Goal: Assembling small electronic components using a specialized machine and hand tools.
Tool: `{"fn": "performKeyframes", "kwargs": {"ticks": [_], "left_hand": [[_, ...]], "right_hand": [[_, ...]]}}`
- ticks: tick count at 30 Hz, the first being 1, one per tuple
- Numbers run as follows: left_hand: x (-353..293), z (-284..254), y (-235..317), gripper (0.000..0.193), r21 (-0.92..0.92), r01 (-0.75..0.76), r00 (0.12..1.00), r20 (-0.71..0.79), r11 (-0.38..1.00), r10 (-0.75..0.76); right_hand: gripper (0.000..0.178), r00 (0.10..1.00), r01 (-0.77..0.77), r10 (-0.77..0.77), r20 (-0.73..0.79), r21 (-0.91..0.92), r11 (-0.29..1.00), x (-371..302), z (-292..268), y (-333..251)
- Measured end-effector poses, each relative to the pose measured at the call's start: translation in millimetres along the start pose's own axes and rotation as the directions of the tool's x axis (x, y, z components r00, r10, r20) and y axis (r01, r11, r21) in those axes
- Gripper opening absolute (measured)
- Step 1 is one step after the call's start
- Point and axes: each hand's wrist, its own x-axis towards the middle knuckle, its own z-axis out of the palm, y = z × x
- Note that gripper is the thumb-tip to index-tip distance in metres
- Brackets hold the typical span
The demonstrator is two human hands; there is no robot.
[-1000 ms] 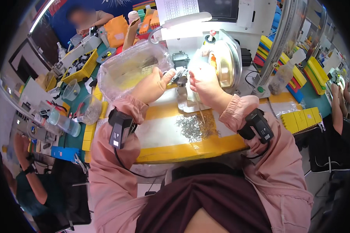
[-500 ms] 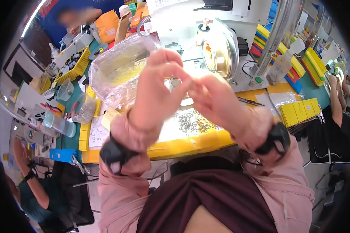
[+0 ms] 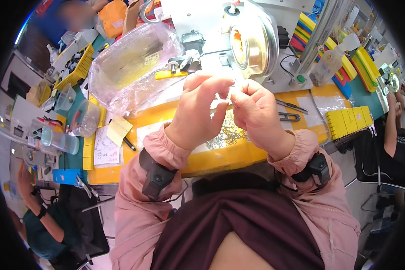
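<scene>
Over the work surface my left hand (image 3: 198, 110) is raised, fingers curved and thumb apart from them, with nothing visible in the gap. Close beside its fingertips, my right hand (image 3: 258, 110) is closed in a pinch. Whatever lies between that thumb and finger is too small and washed out by light to name. Below and between both hands a loose pile of small wiry metal pieces (image 3: 233, 132) lies on the bench, partly covered by the hands. Just beyond the hands stands a white machine with a round gold-coloured drum (image 3: 246, 51), brightly lit.
A plastic-lined tray (image 3: 121, 67) stands at the left. Two dark slim tools, one a knife-like tool (image 3: 292, 106), lie right of my hand. Yellow blocks (image 3: 350, 122) sit at the right edge. Clear tubs (image 3: 85, 119) and a bottle (image 3: 60, 140) stand left. Other people sit on both sides.
My hands have come down and nearer, and the left fingers have parted from the right ones. The view has shifted, bringing a small clamp-like fixture on yellow into sight behind them.
</scene>
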Motion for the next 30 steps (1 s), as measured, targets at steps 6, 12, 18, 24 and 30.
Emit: {"fn": "performKeyframes", "kwargs": {"ticks": [6,12,18,24,30], "left_hand": [[-1,-4,1,0.051,-0.300,0.170,0.985,0.043,0.939,-0.165],[9,-7,6,0.015,0.027,0.056,0.998,0.035,0.998,-0.057],[1,-3,9,0.012,-0.150,0.126,0.988,-0.070,0.981,-0.138],[1,4,8,0.010,-0.169,0.175,0.971,-0.135,0.970,-0.199],[-4,6,8,0.011,-0.218,0.232,0.960,-0.107,0.948,-0.260]], "right_hand": [[0.010,0.999,0.026,-0.027,0.025,0.029,0.999,0,-5,3],[0.017,0.997,-0.007,-0.001,0.072,0.106,0.994,1,-5,8],[0.015,0.976,0.215,-0.153,0.157,-0.556,0.803,-8,-42,-10],[0.013,0.936,0.312,-0.155,0.316,-0.949,-0.048,-28,-106,-34],[0.011,0.952,0.230,-0.214,0.220,-0.973,0.025,-33,-115,-23]]}}
